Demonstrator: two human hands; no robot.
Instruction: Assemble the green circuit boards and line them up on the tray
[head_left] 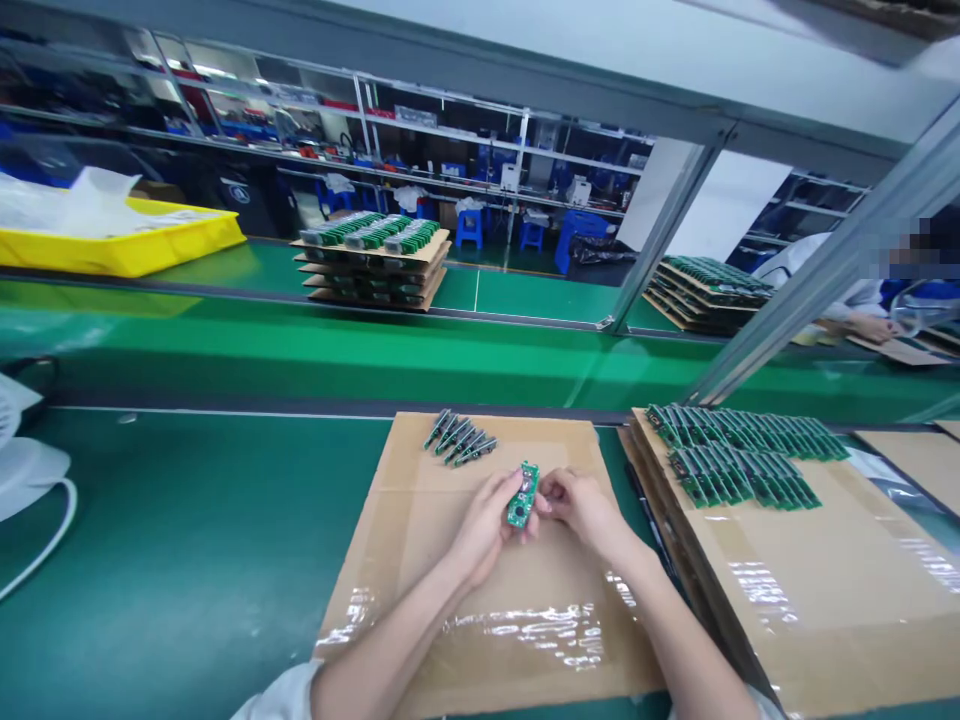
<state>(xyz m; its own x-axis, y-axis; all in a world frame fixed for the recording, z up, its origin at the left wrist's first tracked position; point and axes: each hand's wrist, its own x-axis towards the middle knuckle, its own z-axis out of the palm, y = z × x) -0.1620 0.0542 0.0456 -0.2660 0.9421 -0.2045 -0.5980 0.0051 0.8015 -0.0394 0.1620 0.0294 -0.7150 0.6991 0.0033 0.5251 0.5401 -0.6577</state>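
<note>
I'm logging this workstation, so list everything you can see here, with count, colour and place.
circuit board: one, green, held between both hands over the middle cardboard sheet.
finished boards: a short row, count unclear, green and grey, far edge of that sheet.
cardboard sheet: one, brown, taped, on the near bench.
board rows: two long rows, green, on the cardboard stack at right.
stacked trays: one pile, brown with green boards, far bench.
second pile: one, same kind, far right.
yellow bin: one, far left.
blue stools: several, background.
co-worker's hand: one, far right.
left hand: gripping the board.
right hand: gripping the board.
</note>
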